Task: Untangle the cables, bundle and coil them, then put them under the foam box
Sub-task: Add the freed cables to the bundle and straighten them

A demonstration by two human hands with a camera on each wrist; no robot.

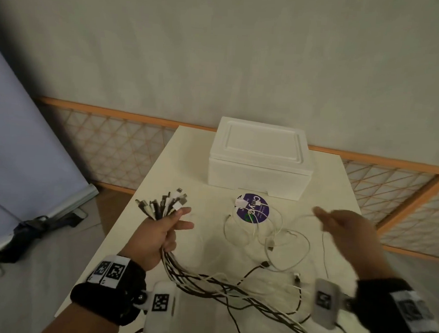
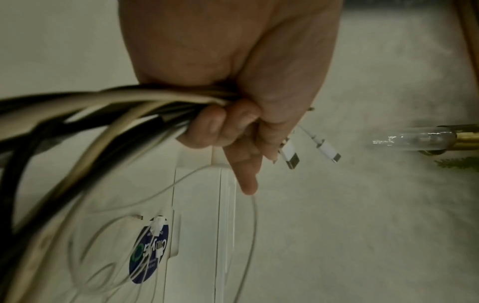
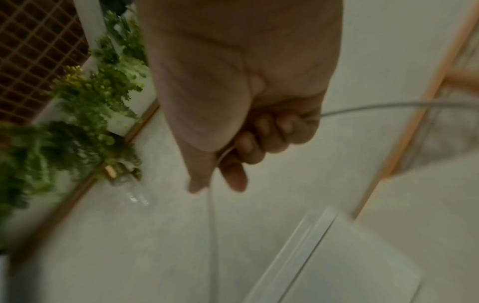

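My left hand (image 1: 164, 229) grips a bundle of black and white cables (image 1: 160, 204) above the table's left side, plug ends fanned upward, tails trailing down toward the near edge (image 1: 219, 286). In the left wrist view the fingers (image 2: 220, 127) curl round the bundle (image 2: 103, 110). My right hand (image 1: 342, 223), blurred, is raised at the right with a thin white cable (image 3: 211, 215) running through its curled fingers (image 3: 259, 139). Loose white cable loops (image 1: 273, 235) lie on the table. The white foam box (image 1: 259, 158) stands at the table's far end.
A round purple sticker (image 1: 253, 208) lies in front of the box under a white plug. The cream table (image 1: 195, 165) drops off at its left edge to the floor, where a dark umbrella (image 1: 37, 233) lies. A lattice rail (image 1: 118, 140) runs behind.
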